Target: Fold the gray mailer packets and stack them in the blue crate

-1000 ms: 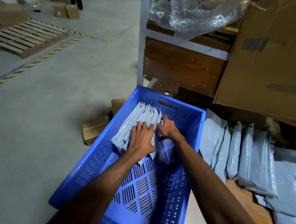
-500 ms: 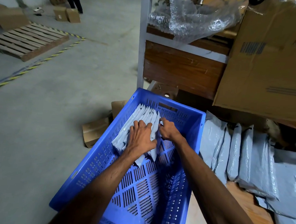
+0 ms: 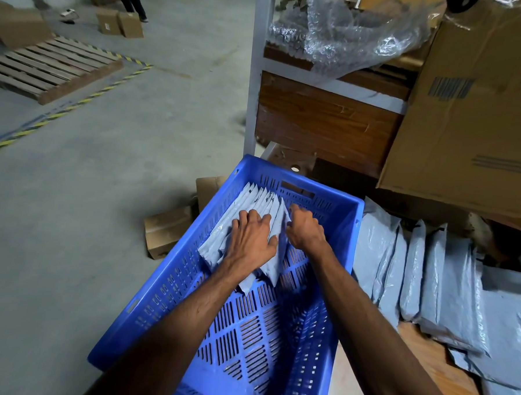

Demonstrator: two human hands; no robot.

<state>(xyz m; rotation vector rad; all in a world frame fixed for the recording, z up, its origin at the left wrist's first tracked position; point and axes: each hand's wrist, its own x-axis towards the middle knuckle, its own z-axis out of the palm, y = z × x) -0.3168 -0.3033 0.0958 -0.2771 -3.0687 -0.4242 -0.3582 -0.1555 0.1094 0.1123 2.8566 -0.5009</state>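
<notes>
Pressing my flat left hand (image 3: 252, 242) onto the folded mailer packets (image 3: 262, 203) in the blue crate (image 3: 170, 286); right hand (image 3: 303, 226) still pinches the newest packet's edge, row tighter now.

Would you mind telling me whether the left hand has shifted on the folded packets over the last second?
No, hardly: the left hand still lies flat on the folded packets, in the same place relative to the blue crate and its far wall.

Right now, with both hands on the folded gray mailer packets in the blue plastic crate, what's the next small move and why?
Probably let go and reach right for another packet. The left hand lies flat on the row of folded gray mailer packets at the far end of the blue plastic crate, the right hand pinches the last one's edge, and unfolded gray mailers wait beside it.
</notes>
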